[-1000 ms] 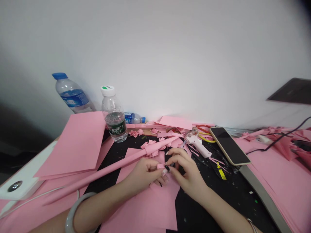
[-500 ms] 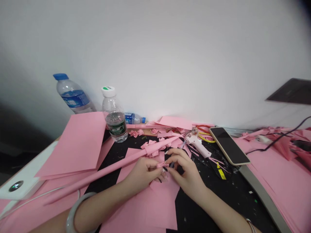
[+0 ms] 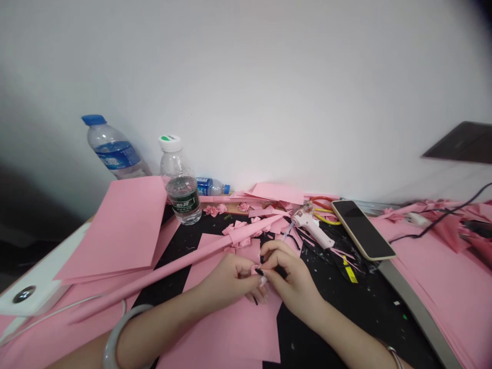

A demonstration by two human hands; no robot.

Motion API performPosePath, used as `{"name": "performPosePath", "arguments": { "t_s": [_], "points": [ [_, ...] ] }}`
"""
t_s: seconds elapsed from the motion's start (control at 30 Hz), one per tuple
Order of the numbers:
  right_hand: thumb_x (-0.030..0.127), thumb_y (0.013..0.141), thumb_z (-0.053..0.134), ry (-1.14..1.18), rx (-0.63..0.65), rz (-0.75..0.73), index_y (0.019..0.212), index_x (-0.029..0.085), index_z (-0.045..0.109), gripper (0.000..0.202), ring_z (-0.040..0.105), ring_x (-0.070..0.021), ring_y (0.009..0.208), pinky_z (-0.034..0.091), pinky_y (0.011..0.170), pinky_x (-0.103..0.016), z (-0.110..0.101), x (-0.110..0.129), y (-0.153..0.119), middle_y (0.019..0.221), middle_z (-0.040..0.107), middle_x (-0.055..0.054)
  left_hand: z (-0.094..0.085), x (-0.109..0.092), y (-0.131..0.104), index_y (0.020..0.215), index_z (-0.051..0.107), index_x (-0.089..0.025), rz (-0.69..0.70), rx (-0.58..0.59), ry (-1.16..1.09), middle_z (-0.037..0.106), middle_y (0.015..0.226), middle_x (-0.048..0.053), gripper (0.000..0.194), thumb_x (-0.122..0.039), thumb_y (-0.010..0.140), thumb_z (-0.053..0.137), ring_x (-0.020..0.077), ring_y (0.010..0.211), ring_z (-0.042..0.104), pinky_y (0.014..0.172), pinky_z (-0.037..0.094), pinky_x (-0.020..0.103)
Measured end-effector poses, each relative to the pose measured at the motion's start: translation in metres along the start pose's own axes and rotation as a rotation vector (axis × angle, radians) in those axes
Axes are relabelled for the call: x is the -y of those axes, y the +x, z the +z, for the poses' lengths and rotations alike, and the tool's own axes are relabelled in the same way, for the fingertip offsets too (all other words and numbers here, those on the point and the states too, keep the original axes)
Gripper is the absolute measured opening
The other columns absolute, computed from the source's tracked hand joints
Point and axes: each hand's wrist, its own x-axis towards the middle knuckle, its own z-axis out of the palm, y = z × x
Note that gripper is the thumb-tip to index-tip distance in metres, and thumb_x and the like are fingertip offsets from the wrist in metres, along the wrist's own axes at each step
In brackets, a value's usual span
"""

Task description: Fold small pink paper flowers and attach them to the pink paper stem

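Between my two hands is a small folded piece of pink paper (image 3: pixel 254 269), mostly covered by fingers. My left hand (image 3: pixel 235 277) is closed on it with thumb and forefinger. From the other side, my right hand (image 3: pixel 286 266) pinches at its edge, fingers curled in. Beneath both hands lie flat pink paper sheets (image 3: pixel 246 333) on the black table surface. A long rolled pink paper tube (image 3: pixel 180 260) slants across just behind my left hand. Small pink paper flowers (image 3: pixel 240 228) sit beyond the tube.
A pale pink glue gun (image 3: pixel 313 229) and a phone (image 3: pixel 363 229) lie to the right. A water bottle (image 3: pixel 183 197) stands back left, near a blue-capped bottle (image 3: pixel 115 154). Stacked pink sheets (image 3: pixel 119 225) are at left, more paper (image 3: pixel 446 271) at right.
The small pink piece has turned and is now more hidden by my fingers. My hands have drawn closer together, with the right fingertips now over the piece.
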Motion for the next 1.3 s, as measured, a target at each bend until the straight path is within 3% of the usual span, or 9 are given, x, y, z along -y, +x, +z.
{"name": "performPosePath", "arguments": {
  "t_s": [0.23, 0.47, 0.63, 0.83, 1.03, 1.13, 1.2, 1.3],
  "points": [
    [0.006, 0.088, 0.054, -0.09, 0.02, -0.157, 0.08, 0.019, 0.059, 0.016, 0.06, -0.0155, 0.085, 0.048, 0.073, -0.026, -0.004, 0.001, -0.001, 0.093, 0.059, -0.006, -0.001, -0.003, -0.002, 0.072, 0.07, -0.013, -0.014, 0.039, -0.084, 0.074, 0.067, 0.006, 0.015, -0.023, 0.078, 0.06, 0.0181, 0.065, 0.072, 0.06, 0.055, 0.025],
    [0.022, 0.098, 0.041, -0.056, 0.086, -0.092, 0.091, 0.019, 0.066, 0.026, 0.06, -0.0196, 0.105, 0.046, 0.089, -0.03, -0.013, 0.004, 0.002, 0.113, 0.062, -0.011, -0.006, -0.006, -0.002, 0.072, 0.073, -0.012, -0.045, 0.005, -0.152, 0.075, 0.068, 0.009, 0.024, -0.034, 0.078, 0.068, 0.0194, 0.064, 0.072, 0.057, 0.052, 0.023],
    [0.036, 0.101, 0.035, 0.011, 0.11, -0.055, 0.092, 0.019, 0.069, 0.038, 0.06, -0.0199, 0.104, 0.046, 0.09, -0.032, -0.014, 0.005, 0.003, 0.117, 0.062, -0.011, -0.009, 0.001, 0.001, 0.072, 0.074, -0.012, -0.047, 0.018, -0.206, 0.076, 0.068, 0.009, 0.025, -0.037, 0.076, 0.072, 0.0189, 0.063, 0.072, 0.056, 0.051, 0.022],
    [0.04, 0.101, 0.035, 0.024, 0.124, -0.03, 0.088, 0.02, 0.072, 0.043, 0.059, -0.0211, 0.102, 0.046, 0.089, -0.034, -0.016, 0.006, 0.005, 0.117, 0.062, -0.01, -0.009, 0.002, 0.002, 0.072, 0.073, -0.012, -0.034, 0.034, -0.206, 0.075, 0.067, 0.008, 0.025, -0.036, 0.077, 0.07, 0.017, 0.062, 0.071, 0.055, 0.051, 0.021],
    [0.036, 0.1, 0.037, -0.035, 0.063, -0.044, 0.089, 0.019, 0.064, 0.033, 0.059, -0.021, 0.095, 0.046, 0.083, -0.033, -0.017, 0.006, 0.003, 0.104, 0.062, -0.009, -0.006, -0.011, -0.004, 0.068, 0.067, -0.013, 0.022, 0.073, -0.108, 0.069, 0.059, 0.003, 0.026, -0.037, 0.077, 0.069, 0.0123, 0.049, 0.062, 0.05, 0.048, 0.02],
    [0.029, 0.097, 0.041, -0.106, 0.05, 0.007, 0.091, 0.02, 0.055, 0.018, 0.056, -0.0164, 0.071, 0.045, 0.064, -0.027, -0.017, 0.005, 0.003, 0.083, 0.059, -0.004, -0.006, -0.009, -0.005, 0.072, 0.067, -0.013, 0.034, 0.108, -0.086, 0.066, 0.058, 0.001, 0.023, -0.035, 0.08, 0.067, 0.0104, 0.048, 0.059, 0.05, 0.047, 0.02],
    [0.023, 0.095, 0.044, -0.144, 0.136, 0.054, 0.087, 0.02, 0.051, 0.011, 0.047, -0.0128, 0.056, 0.038, 0.052, -0.023, -0.016, 0.006, 0.003, 0.069, 0.052, 0.001, -0.006, -0.007, -0.005, 0.068, 0.066, -0.014, 0.045, 0.137, -0.076, 0.064, 0.056, 0.0, 0.024, -0.035, 0.081, 0.066, 0.0096, 0.047, 0.057, 0.049, 0.046, 0.02],
    [0.02, 0.093, 0.046, -0.194, 0.324, 0.083, 0.073, 0.02, 0.044, 0.021, 0.041, -0.0107, 0.052, 0.032, 0.049, -0.022, -0.015, 0.007, 0.004, 0.061, 0.043, 0.005, -0.006, -0.006, -0.005, 0.065, 0.066, -0.014, 0.037, 0.172, -0.06, 0.063, 0.057, 0.0, 0.025, -0.034, 0.079, 0.067, 0.0094, 0.046, 0.056, 0.05, 0.047, 0.021]
  ]
}}
